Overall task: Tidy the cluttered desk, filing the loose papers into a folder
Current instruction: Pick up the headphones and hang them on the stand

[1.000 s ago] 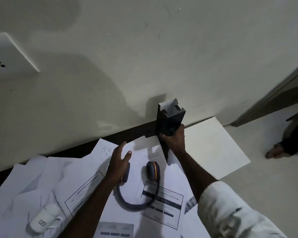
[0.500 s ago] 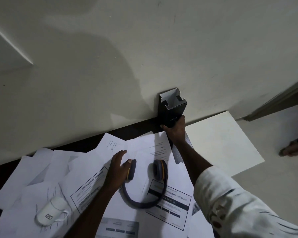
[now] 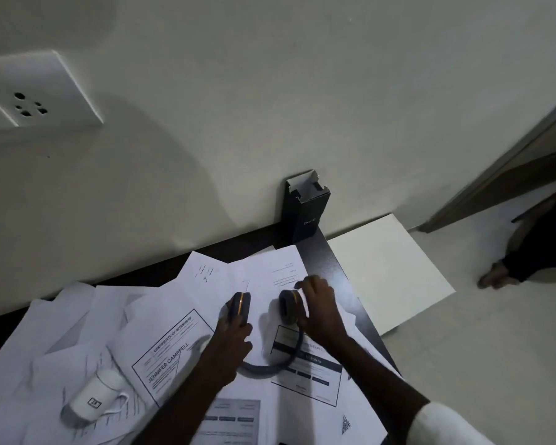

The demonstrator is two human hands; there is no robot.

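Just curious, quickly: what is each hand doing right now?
Left hand: holds the headphones by the left ear cup.
Right hand: fingers curled over the right ear cup.

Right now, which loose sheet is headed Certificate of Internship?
The bordered certificate lying just left of the left hand. The other bordered sheet, under the headphones, carries dark bars instead.

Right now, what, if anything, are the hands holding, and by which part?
The headphones, by the ear cups: the left hand grips one cup, the right hand the other.
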